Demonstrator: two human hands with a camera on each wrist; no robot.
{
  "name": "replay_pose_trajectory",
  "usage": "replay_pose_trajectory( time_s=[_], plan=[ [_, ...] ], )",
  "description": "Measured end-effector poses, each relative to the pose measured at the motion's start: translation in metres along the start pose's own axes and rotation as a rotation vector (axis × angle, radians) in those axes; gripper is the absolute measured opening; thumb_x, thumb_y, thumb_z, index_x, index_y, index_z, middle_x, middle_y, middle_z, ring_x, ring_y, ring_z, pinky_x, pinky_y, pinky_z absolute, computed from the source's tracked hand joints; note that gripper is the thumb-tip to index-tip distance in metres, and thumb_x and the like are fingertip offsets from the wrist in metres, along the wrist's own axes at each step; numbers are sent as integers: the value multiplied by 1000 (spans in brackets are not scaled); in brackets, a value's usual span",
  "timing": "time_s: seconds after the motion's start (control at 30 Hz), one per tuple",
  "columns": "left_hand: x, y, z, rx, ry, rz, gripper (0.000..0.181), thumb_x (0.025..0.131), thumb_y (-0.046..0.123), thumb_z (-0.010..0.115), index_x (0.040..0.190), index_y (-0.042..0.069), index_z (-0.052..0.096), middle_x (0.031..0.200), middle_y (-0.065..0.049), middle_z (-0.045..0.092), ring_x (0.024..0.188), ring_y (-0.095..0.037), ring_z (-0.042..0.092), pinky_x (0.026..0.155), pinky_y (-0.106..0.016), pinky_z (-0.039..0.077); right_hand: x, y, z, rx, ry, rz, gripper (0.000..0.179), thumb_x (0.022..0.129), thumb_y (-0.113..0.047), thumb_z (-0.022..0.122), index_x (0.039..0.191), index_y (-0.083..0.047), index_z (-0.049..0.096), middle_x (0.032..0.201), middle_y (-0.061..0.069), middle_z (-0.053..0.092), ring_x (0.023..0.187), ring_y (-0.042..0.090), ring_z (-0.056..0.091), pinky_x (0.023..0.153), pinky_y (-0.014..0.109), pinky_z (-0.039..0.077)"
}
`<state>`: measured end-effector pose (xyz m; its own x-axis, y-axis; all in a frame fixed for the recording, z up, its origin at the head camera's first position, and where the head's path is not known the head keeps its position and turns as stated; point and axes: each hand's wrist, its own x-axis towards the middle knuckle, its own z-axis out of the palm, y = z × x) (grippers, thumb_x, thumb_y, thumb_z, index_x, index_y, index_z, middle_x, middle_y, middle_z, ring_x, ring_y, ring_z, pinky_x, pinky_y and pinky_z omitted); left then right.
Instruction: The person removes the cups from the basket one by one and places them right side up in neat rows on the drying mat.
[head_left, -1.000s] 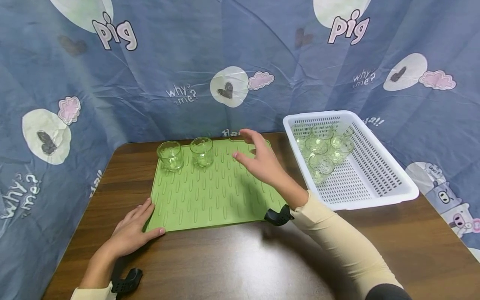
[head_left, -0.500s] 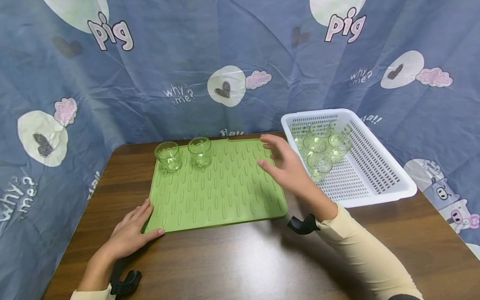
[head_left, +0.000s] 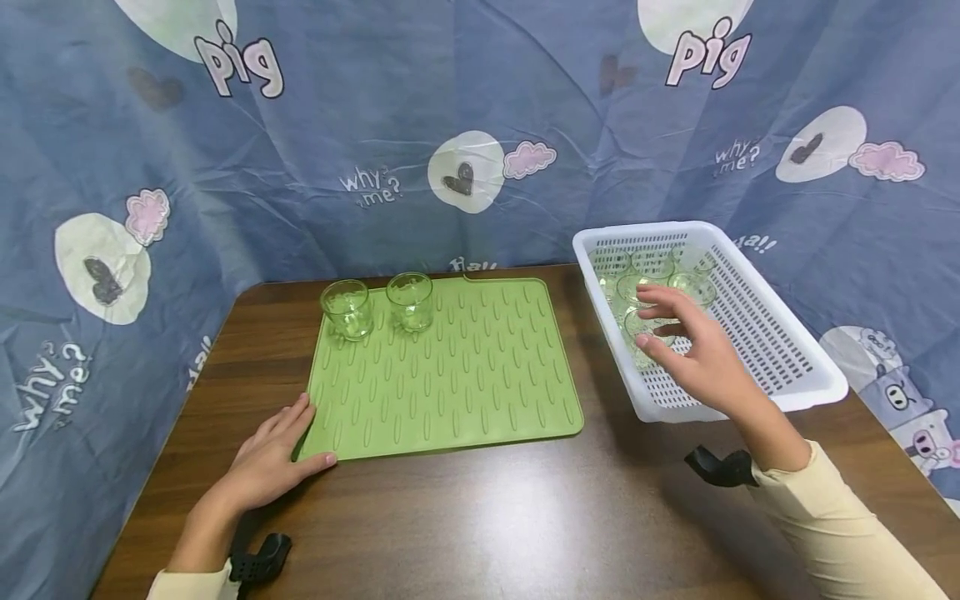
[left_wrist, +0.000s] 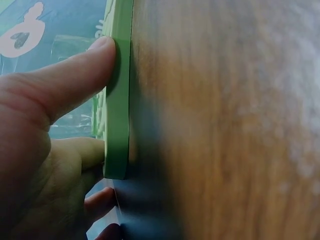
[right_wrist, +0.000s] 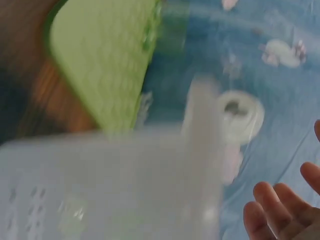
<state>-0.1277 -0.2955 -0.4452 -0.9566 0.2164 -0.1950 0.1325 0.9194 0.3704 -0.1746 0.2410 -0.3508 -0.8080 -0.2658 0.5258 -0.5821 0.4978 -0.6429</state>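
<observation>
My left hand [head_left: 266, 467] rests at the near left corner of a light green ridged drying mat [head_left: 465, 375]. Its thumb [left_wrist: 95, 60] lies on the mat's near edge, and the fingers are along the left side. Two clear glass cups [head_left: 348, 312] stand upright side by side at the mat's far left. My right hand [head_left: 697, 358] hangs over the white plastic basket [head_left: 825, 387], fingers loosely bent and nothing in them. Under and beyond it several glass cups [head_left: 692, 290] stand grouped in the basket's far left part, some partly hidden by the hand.
The brown wooden table [head_left: 480, 517] carries both mat and basket. A blue printed cloth [head_left: 480, 83] hangs right behind the table's far edge. In the right wrist view the basket's blurred wall [right_wrist: 100, 160] is close to the camera.
My right hand has moved right, from above the mat to over the basket. My left hand keeps its place at the mat's corner. The two cups on the mat have not moved.
</observation>
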Motion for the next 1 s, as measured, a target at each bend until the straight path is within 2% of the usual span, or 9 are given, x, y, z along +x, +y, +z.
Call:
replay_pose_trajectory(
  time_s=[0.17, 0.43, 0.73, 0.87, 0.93, 1.0],
  plan=[
    [1, 1, -1, 17, -3, 2, 95, 91, 56, 63, 154, -4, 27, 163, -27, 19, 141, -54, 27, 100, -75, 30, -11, 17, -24, -19, 31, 54, 55, 84, 13, 66, 137, 3, 53, 133, -27, 50, 109, -10, 58, 86, 4, 47],
    [1, 1, -2, 19, -11, 1, 95, 91, 56, 63, 154, -5, 28, 163, -27, 20, 140, -54, 27, 100, -75, 30, -21, 30, -38, -15, 0, 126, 44, 90, 7, 63, 134, 4, 56, 127, -31, 54, 108, -12, 59, 86, 4, 46],
    [0, 1, -2, 7, -12, -3, 96, 90, 57, 63, 154, -5, 28, 163, -27, 20, 141, -54, 26, 101, -75, 29, -21, 46, -40, -108, -73, 189, 36, 94, -7, 65, 130, -1, 60, 115, -40, 52, 101, -17, 57, 82, 1, 45],
    [-1, 1, -1, -4, -9, -4, 97, 89, 58, 63, 154, -4, 27, 163, -27, 20, 142, -54, 25, 101, -76, 28, -21, 54, -38, -87, -79, 219, 37, 93, -6, 65, 129, 1, 60, 114, -37, 53, 101, -15, 56, 81, 1, 45],
    [-1, 1, -1, -3, -7, -4, 97, 89, 58, 63, 154, -4, 27, 163, -26, 19, 142, -53, 25, 101, -76, 28, -21, 58, -36, -84, -84, 231, 38, 92, -4, 66, 129, 3, 59, 117, -25, 59, 101, -18, 55, 81, 1, 45],
    [-1, 1, -2, 2, -6, -3, 96, 89, 58, 63, 154, -4, 27, 163, -26, 20, 142, -53, 26, 101, -75, 28, -20, 62, -36, -95, -98, 251, 40, 92, -5, 67, 130, 3, 58, 122, -7, 64, 100, -19, 54, 81, 1, 45]
  ],
)
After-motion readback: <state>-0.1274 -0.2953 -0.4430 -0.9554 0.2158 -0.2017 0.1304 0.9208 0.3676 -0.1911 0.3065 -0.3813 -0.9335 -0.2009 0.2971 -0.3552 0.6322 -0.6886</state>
